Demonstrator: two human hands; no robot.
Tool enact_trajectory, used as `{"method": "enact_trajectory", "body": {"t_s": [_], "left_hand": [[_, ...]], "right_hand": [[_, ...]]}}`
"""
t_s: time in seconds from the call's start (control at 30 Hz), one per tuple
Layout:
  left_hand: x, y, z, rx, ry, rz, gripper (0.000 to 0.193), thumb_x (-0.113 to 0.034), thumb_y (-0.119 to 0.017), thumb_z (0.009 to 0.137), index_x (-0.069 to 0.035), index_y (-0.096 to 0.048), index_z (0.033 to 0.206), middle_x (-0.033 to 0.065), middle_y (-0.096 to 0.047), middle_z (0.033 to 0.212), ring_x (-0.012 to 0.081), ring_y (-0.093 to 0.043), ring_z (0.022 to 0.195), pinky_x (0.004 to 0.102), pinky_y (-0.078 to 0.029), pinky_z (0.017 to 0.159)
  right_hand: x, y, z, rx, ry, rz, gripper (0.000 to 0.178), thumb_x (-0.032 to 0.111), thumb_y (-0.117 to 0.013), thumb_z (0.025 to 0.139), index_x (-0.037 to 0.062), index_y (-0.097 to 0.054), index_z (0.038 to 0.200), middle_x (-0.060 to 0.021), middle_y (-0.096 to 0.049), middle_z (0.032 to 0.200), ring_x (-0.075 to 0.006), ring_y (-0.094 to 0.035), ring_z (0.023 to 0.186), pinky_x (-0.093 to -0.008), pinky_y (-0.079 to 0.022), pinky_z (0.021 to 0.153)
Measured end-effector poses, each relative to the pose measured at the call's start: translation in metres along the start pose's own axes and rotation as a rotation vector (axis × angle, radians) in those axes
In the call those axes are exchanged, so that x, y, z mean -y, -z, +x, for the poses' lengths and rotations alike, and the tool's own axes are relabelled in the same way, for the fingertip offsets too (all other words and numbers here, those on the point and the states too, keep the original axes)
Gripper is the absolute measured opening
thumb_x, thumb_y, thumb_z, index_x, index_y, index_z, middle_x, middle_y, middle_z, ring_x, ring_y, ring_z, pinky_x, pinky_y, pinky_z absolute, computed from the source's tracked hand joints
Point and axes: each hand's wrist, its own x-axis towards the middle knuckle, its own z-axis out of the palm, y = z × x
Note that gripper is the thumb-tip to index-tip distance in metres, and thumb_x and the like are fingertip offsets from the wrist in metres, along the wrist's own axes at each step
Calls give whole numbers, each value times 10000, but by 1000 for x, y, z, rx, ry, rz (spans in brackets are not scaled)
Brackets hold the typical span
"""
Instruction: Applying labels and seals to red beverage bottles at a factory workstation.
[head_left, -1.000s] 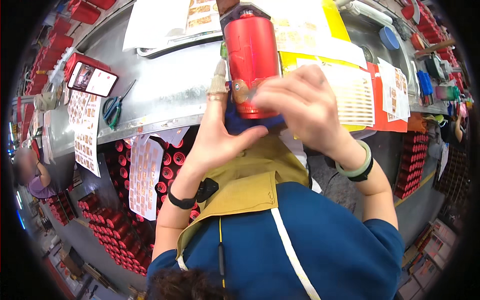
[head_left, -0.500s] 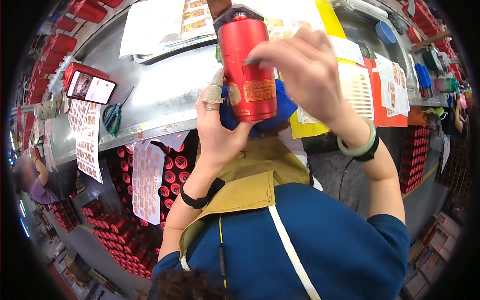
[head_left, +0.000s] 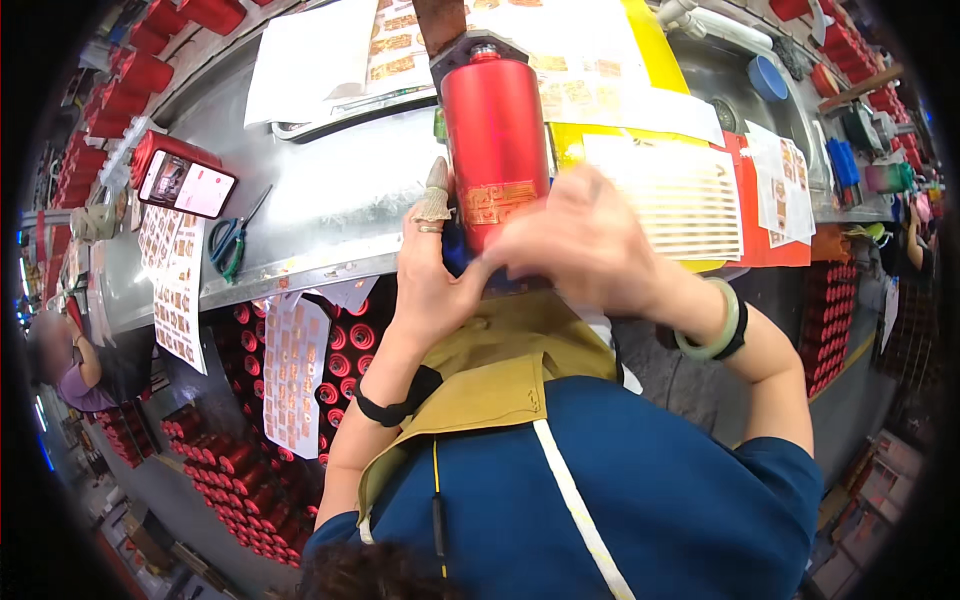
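Our right hand (head_left: 590, 248) has dropped, its blurred fingers' hold unclear; our left hand (head_left: 432, 275) spreads open beside the red bottle (head_left: 492, 120), gold label (head_left: 500, 203) on; what's left, we can't tell.

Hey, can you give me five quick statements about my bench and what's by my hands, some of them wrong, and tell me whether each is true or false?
1. A gold-coloured patch sits toward the near end of the red bottle. True.
2. The scissors lie to the right of the red bottle. False: they lie to its left.
3. The pale green bangle is on the left wrist. False: it is on the right wrist.
4. A finger of the left hand wears a pale covering. True.
5. The phone has a dark, blank screen. False: its screen is lit.
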Motion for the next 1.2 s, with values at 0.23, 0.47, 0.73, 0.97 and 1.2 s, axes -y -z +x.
{"method": "enact_trajectory", "body": {"t_s": [0.23, 0.47, 0.73, 0.97, 1.2], "left_hand": [[-4, -7, 4, -46, 0, -29, 989, -80, -890, 734, -3, -376, 1577, 212, -574, 1401, 388, -540, 1283, 446, -442, 1098], [-30, 2, 4, -153, -95, 231, 902, 0, -879, 718, -37, -478, 1525, 162, -611, 1385, 289, -632, 1173, 381, -502, 1029], [-21, 1, 5, -98, -71, 183, 922, -58, -882, 718, 0, -442, 1527, 205, -613, 1397, 367, -560, 1327, 479, -390, 1162], [-6, -7, 1, -47, 56, 100, 872, -69, -875, 763, 8, -455, 1523, 179, -673, 1299, 266, -672, 1170, 370, -515, 1023], [-25, -8, 6, -127, 53, 75, 793, -144, -884, 740, 16, -547, 1440, 230, -643, 1355, 417, -568, 1304, 506, -358, 1203]], "right_hand": [[-9, -8, -10, -122, 80, -91, 236, 61, -682, 787, 181, -746, 979, 54, -737, 952, -160, -593, 809, -342, -455, 811], [-44, -2, 7, -250, -30, -258, 217, 54, -718, 819, 169, -753, 1000, 8, -716, 842, -208, -604, 760, -348, -417, 757], [-37, 4, 19, -188, -69, -347, 259, 101, -687, 801, 207, -762, 1025, 63, -705, 905, -184, -569, 774, -330, -429, 757], [-16, 0, 10, -85, -128, -102, 253, 14, -743, 794, 124, -777, 1020, -15, -754, 913, -209, -587, 764, -347, -431, 767], [-1, 3, -2, -33, -18, -130, 193, 77, -677, 810, 167, -764, 957, 24, -762, 952, -169, -577, 730, -329, -406, 731]]}}
